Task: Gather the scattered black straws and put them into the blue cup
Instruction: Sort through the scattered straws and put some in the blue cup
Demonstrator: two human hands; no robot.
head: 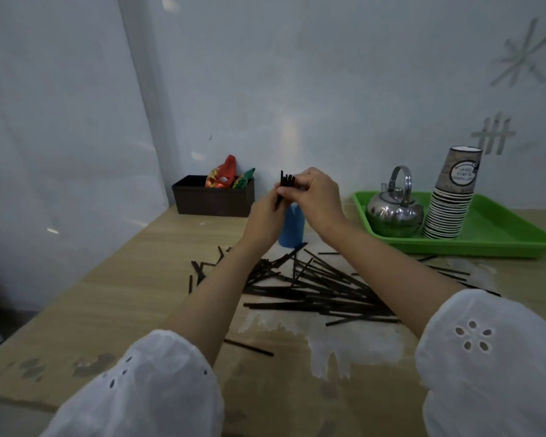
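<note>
Left hand [264, 216] and right hand [317, 197] pinch straws [287, 181] over worn table [123, 294], white wall [328, 74] behind.

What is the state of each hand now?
Left hand: pinches the bundle of black straws.
Right hand: grips the same bundle, above the blue cup.
</note>
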